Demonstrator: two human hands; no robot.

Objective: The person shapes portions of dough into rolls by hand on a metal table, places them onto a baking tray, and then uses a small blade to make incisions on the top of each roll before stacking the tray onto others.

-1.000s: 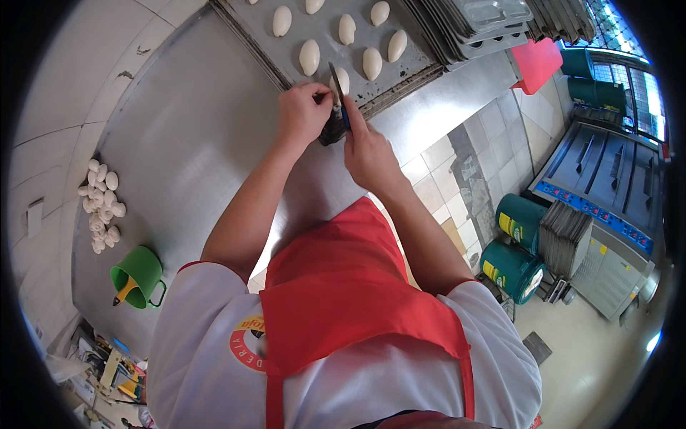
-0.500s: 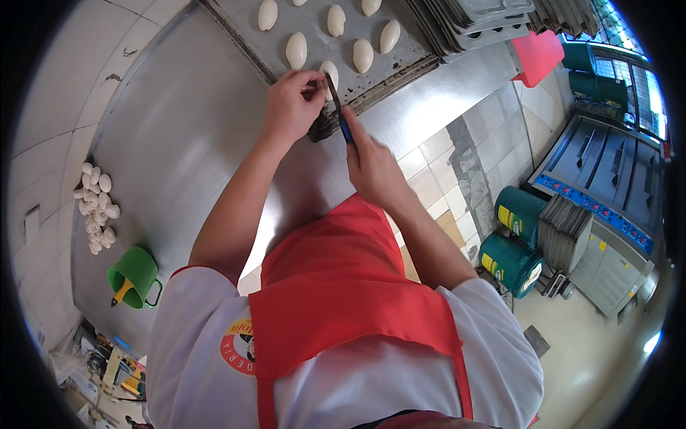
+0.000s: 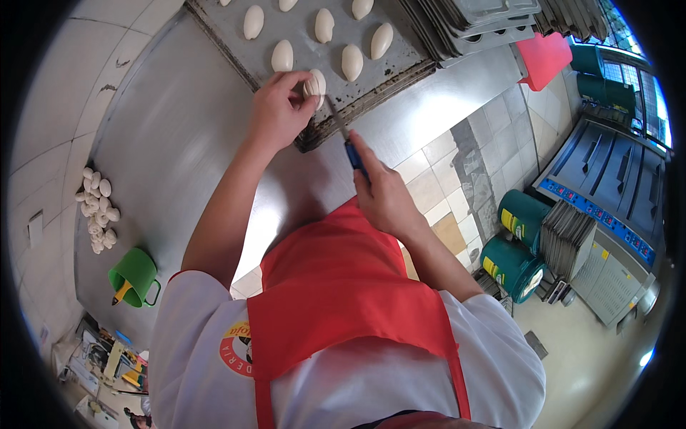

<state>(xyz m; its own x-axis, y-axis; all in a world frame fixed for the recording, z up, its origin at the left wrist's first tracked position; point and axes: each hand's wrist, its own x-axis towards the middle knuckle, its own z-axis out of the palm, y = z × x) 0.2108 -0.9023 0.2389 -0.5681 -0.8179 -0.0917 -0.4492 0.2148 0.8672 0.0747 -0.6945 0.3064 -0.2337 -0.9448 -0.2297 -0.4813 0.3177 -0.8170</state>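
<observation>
At the near corner of a dark metal baking tray [image 3: 389,86], my left hand [image 3: 280,113] has its fingers closed around the sides of a pale, oval dough piece [image 3: 314,84]. Lines like cuts run along the top of that piece. My right hand [image 3: 386,191] grips the blue handle of a knife [image 3: 337,120]. Its narrow blade points up and away toward the dough, the tip just beside it on the right. Further dough pieces, smooth and egg-shaped, rest apart on the tray, such as one dough piece [image 3: 351,63] and another [image 3: 282,56].
A stack of metal trays [image 3: 457,21] stands beyond the right of the tray. On the left of the steel table [image 3: 186,143] lie a heap of small dough pieces [image 3: 96,207] and a green mug [image 3: 134,277] holding a yellow-handled tool. An oven [image 3: 600,193] and green buckets [image 3: 512,264] stand at right.
The knife has drawn back from over the dough piece toward me and to the right. Cut-like lines now show on the piece, and my left fingers sit around it.
</observation>
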